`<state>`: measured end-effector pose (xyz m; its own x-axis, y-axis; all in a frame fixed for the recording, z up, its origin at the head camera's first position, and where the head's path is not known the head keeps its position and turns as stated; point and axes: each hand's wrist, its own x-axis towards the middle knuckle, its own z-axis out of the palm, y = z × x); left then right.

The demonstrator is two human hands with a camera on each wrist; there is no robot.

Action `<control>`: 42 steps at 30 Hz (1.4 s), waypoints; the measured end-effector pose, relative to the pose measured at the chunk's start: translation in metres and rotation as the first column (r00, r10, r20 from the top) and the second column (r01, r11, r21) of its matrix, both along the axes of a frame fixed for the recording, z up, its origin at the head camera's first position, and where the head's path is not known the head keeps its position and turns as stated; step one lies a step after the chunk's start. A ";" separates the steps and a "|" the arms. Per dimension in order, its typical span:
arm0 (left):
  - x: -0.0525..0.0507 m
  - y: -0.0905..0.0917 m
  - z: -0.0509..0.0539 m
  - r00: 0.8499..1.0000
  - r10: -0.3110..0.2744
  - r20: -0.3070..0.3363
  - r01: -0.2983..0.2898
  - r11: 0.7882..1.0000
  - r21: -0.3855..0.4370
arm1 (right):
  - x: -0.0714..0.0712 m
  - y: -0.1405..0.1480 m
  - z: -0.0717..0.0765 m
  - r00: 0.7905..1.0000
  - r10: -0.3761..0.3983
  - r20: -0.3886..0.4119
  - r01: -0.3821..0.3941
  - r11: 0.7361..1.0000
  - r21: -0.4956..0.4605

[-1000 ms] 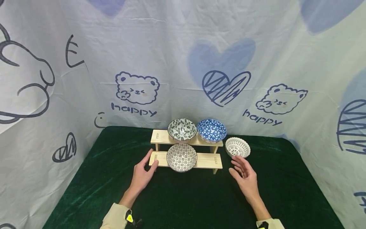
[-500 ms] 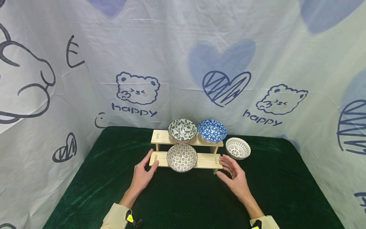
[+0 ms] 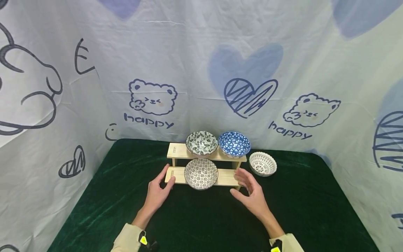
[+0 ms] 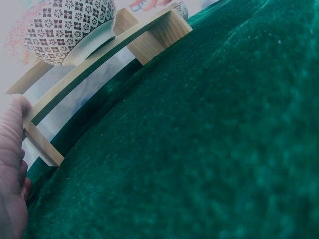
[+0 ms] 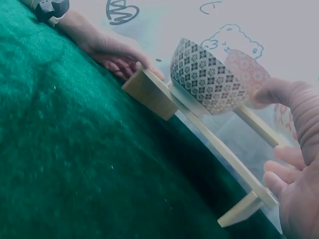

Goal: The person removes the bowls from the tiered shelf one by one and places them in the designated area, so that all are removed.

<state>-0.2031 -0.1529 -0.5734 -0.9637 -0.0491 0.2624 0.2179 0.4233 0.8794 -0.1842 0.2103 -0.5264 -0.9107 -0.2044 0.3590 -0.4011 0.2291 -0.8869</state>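
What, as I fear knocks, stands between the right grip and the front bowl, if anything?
Nothing visible stands between the right grip and the front bowl; only the lower board, which carries the bowl, extends there.

This looks like a small fabric-walled booth, dressed like a display corner: pale sheeting (image 3: 189, 38) printed with blue hearts, cartoon bears and the word "happy" hangs behind and along both sides. It encloses a tabletop (image 3: 201, 220) draped in dark green, velvety fabric (image 3: 315, 199), where patterned bowls (image 3: 201, 174) sit on and beside a stepped wooden stand (image 3: 225, 177).
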 end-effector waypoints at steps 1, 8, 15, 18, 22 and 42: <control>0.000 0.000 0.000 1.000 0.001 -0.001 -0.001 1.000 0.001 | 0.000 -0.002 0.000 1.000 0.019 0.001 -0.019 1.000 -0.002; 0.000 0.000 -0.002 1.000 0.004 -0.006 -0.004 1.000 -0.004 | -0.004 -0.018 0.003 0.994 0.106 0.028 -0.106 0.994 -0.017; -0.002 0.000 -0.001 1.000 0.005 -0.026 -0.005 1.000 0.001 | -0.011 -0.032 0.004 0.987 0.146 0.060 -0.144 0.989 -0.033; -0.003 0.000 -0.002 0.999 0.012 -0.040 -0.012 1.000 0.001 | -0.012 -0.038 0.006 0.982 0.169 0.084 -0.166 0.985 -0.039; -0.003 0.000 -0.004 0.999 0.013 -0.033 -0.013 1.000 -0.008 | -0.012 -0.043 0.007 0.973 0.196 0.119 -0.191 0.980 -0.050; 0.000 -0.001 -0.001 1.000 0.001 -0.013 -0.001 1.000 0.005 | -0.020 -0.068 0.008 0.951 0.241 0.192 -0.223 0.969 -0.109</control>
<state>-0.2030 -0.1537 -0.5746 -0.9602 -0.0516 0.2745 0.2287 0.4191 0.8787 -0.2038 0.1422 -0.5180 -0.8969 -0.3954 0.1980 -0.2448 0.0713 -0.9669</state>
